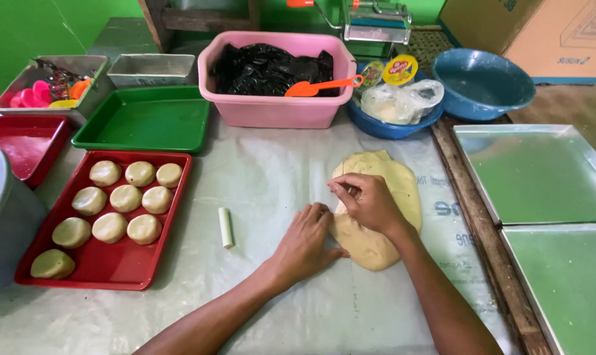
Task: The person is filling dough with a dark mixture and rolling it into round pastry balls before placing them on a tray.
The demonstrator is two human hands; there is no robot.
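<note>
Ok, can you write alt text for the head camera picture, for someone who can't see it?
Two hands, left hand and right hand, press a slab of pale dough on a covered table. A red tray of ten dough rounds sits left.

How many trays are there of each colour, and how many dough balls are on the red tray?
Red trays: 2, one with dough balls and one at the left edge
Green tray: 1
Silver trays: 2, the farther and the nearer
Dough balls: 10
Total: 5 trays, 10 balls
</note>
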